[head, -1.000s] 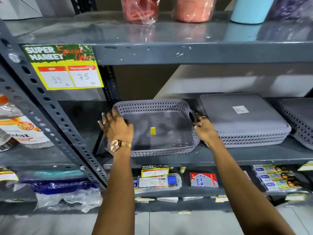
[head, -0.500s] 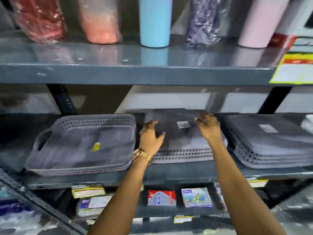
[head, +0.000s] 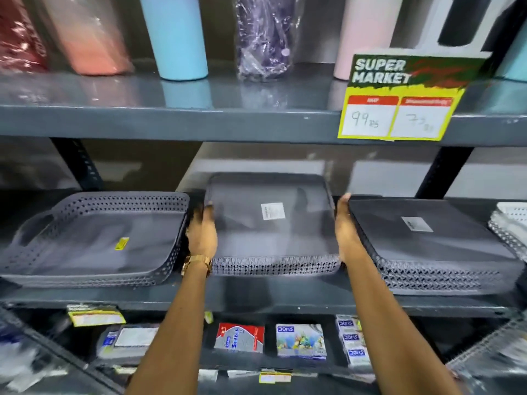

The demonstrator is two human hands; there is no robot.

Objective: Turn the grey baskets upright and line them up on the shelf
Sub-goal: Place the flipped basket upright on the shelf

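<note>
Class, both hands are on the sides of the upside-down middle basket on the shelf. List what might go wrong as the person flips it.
1. The middle basket sits tight between the upright basket and another upside-down basket; flipping it may knock either.
2. The left hand and right hand press flat on its sides, so it might slip.
3. Lifting high could hit the shelf above.

Head cam faces shelf (head: 256,297) close, angled slightly down.

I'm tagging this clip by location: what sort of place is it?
Most likely a supermarket aisle: a "SUPER MARKET" price card on a metal shelf, wrapped bottles above, and stickered grey baskets.
</note>
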